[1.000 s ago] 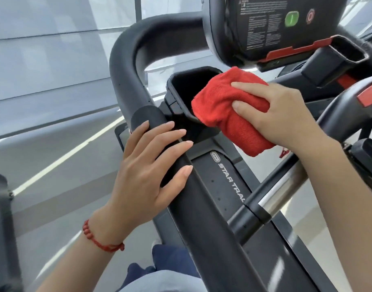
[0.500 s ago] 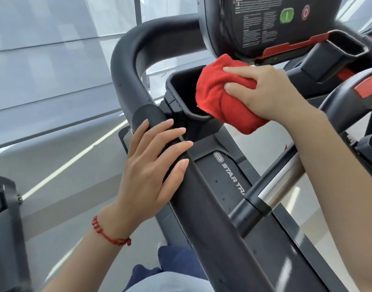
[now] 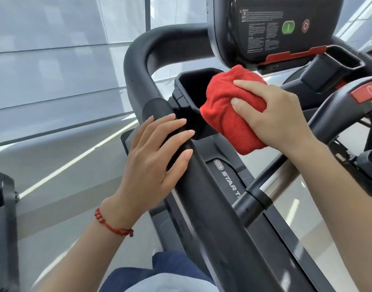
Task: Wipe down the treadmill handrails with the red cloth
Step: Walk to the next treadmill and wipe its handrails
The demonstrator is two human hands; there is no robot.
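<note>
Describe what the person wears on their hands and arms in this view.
Both forearms show bare, with no sleeves in view, and neither hand is gloved. The left hand has a thin red braided cord bracelet at the wrist. The right hand shows no rings, watch or band.

A black console panel (image 3: 273, 28) fills the upper right of the frame, with small white print, a green button (image 3: 288, 27) and a red button (image 3: 305, 25). Below it sits a red ledge (image 3: 294, 54). Pale grey floor (image 3: 54, 85) with light stripes occupies the left.
</note>
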